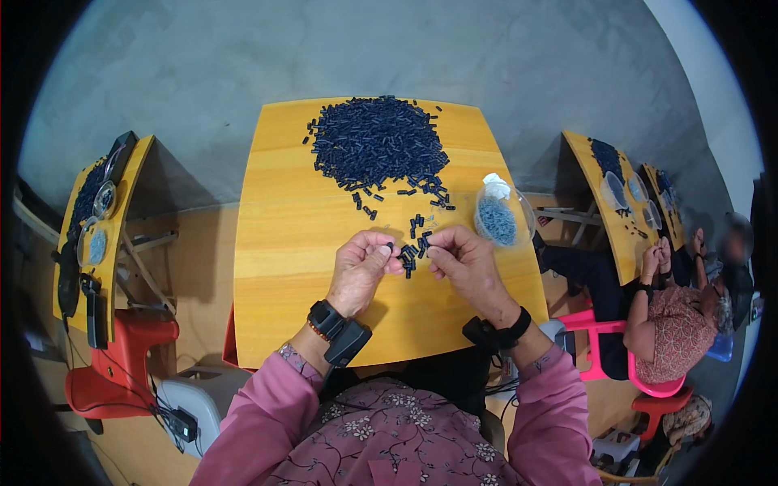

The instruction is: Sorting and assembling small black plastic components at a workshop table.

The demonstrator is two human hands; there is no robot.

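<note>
A big heap of small black cylindrical pieces (pixel 377 138) covers the far part of my yellow wooden table (pixel 279 267). Between my hands lies a small cluster of the same pieces (pixel 408 261). My left hand (pixel 361 271) is closed in a pinch, with one small black piece (pixel 391 245) at its fingertips. Beside the cluster my right hand (pixel 470 267) is also pinched; whatever its fingertips hold is too small to make out. To the right of that hand stands a clear round tub (pixel 525 231) of tiny blue-grey bits (pixel 496 220).
Crumpled white tissue (pixel 496 186) sits at the tub's far rim. On the left, another table (pixel 134 186) carries black pieces and tubs, with a red chair (pixel 134 348) near it. At right, a seated person (pixel 677 332) works at a further table (pixel 592 178).
</note>
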